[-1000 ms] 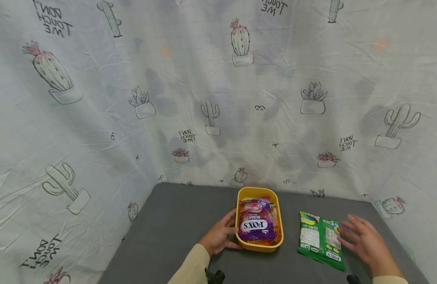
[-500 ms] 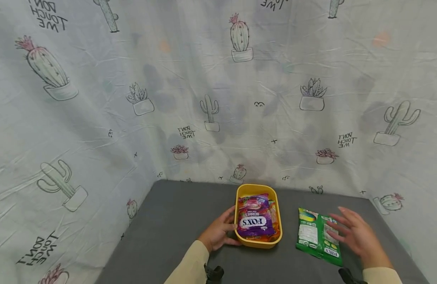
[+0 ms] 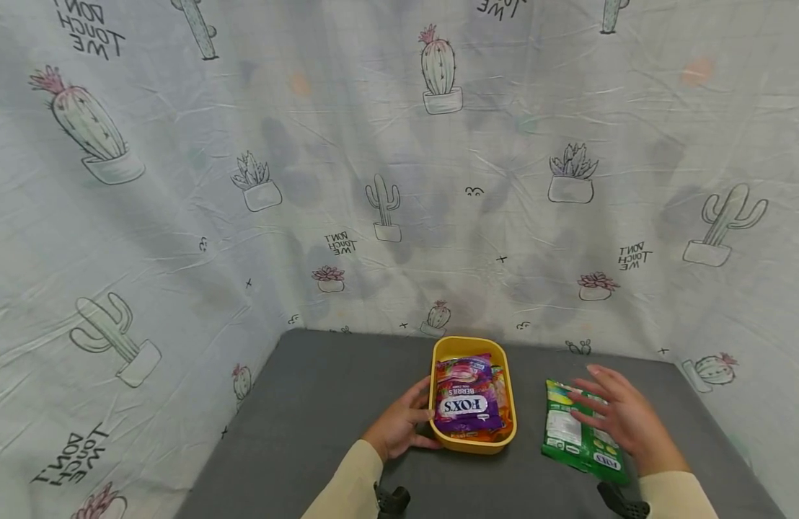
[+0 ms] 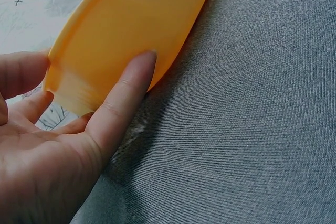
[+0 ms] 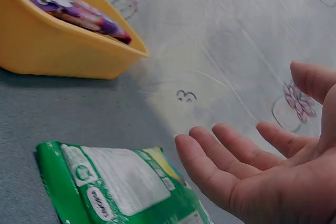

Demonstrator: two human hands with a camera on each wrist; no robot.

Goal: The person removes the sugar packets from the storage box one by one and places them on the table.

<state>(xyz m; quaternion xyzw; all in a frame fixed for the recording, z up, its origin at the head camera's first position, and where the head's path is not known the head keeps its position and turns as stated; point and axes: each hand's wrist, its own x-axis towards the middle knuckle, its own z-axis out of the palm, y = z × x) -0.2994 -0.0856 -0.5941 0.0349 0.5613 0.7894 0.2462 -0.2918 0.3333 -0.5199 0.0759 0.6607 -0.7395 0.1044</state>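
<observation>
A yellow plastic container point(image 3: 474, 447) stands on the grey table with bags of sweets inside. On top lies a purple Fox's Berries candy bag point(image 3: 464, 404), with an orange bag point(image 3: 503, 407) partly showing beneath. My left hand point(image 3: 399, 427) rests against the container's left side; in the left wrist view its extended thumb point(image 4: 128, 85) touches the yellow outer wall. To the right, a green Fox's candy bag point(image 3: 571, 436) lies flat, printed back up. My right hand point(image 3: 627, 418) hovers over its right part, fingers spread and holding nothing. Part of that bag is hidden by the hand.
The grey tabletop point(image 3: 321, 404) extends left of the container and between it and the green bag. A pale cloth curtain point(image 3: 490, 238) printed with cacti hangs behind and at both sides of the table.
My right hand has moved left, from beside the green bag to over it. The left hand stays at the container, which keeps its place. The head view has shifted slightly.
</observation>
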